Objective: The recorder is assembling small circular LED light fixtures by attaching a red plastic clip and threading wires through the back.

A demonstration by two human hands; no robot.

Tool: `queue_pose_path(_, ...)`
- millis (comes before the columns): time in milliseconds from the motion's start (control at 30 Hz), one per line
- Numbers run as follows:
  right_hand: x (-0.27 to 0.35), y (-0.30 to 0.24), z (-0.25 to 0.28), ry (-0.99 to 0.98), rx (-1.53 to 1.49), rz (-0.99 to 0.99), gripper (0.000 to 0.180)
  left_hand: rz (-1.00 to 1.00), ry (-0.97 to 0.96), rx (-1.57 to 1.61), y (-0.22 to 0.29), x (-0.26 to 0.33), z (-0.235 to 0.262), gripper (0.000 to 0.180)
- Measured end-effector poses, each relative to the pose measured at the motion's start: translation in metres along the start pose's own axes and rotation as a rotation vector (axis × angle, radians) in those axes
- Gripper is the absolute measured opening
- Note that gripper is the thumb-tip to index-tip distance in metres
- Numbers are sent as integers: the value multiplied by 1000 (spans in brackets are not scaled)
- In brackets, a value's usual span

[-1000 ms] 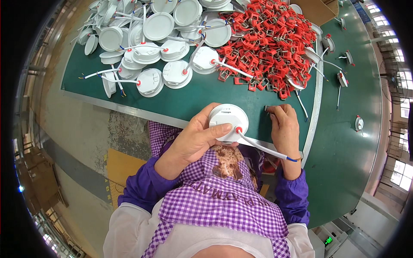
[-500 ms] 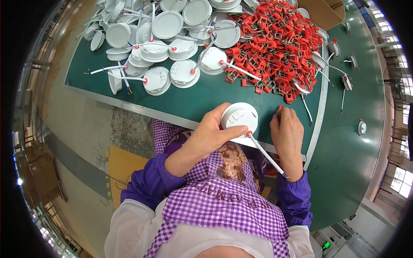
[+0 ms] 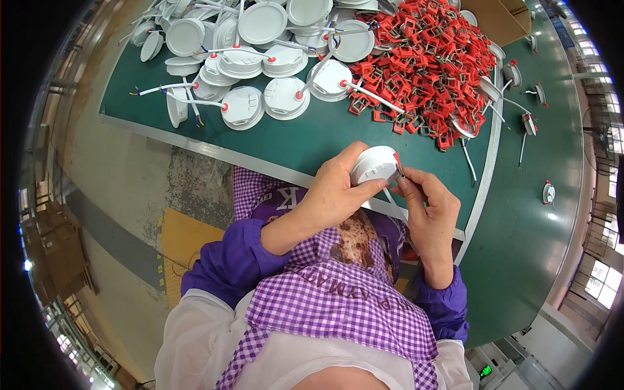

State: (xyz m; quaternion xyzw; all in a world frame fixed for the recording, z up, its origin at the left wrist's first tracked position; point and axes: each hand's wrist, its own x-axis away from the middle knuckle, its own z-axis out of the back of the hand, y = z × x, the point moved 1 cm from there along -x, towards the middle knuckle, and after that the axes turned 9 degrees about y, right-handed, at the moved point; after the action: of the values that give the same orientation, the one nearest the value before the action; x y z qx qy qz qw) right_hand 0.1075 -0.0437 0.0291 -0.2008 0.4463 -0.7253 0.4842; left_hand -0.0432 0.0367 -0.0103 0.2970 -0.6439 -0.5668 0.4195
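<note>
Right hand moved in to lamp, pinching clip; left hand clasps lamp. If pinch slips, clip could spring loose.

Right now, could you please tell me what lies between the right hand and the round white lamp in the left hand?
The head view shows a small red clip between the right hand and the white lamp.

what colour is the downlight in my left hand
The downlight is white; head view shows it best.

Red clip partly hidden by right hand, cardboard box cut off
</note>
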Motion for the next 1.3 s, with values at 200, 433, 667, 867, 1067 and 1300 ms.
queue_pose_path(200, 2, -5, -5, 30, 80, 100, 14, -78, -6, -114, -1, 0, 2, 25)
queue_pose_path(433, -1, 4, -9, 86, 103, 177, 12, -100, -97, -137, 5, -2, 8, 26)
queue_pose_path(667, -1, -12, -4, 46, -180, -145, 32, -75, -119, 4, 4, 6, 5, 28)
queue_pose_path(867, -4, -1, 15, -78, -277, -276, 53, -103, -174, -8, 14, 5, 2, 38)
queue_pose_path(1067, -7, -5, 30, -149, -303, -385, 49, -119, -234, -38, 29, 6, 0, 36)
queue_pose_path(1300, -12, 38, 92, 82, -127, -323, 41, -547, -109, -273, 27, -17, 2, 50)
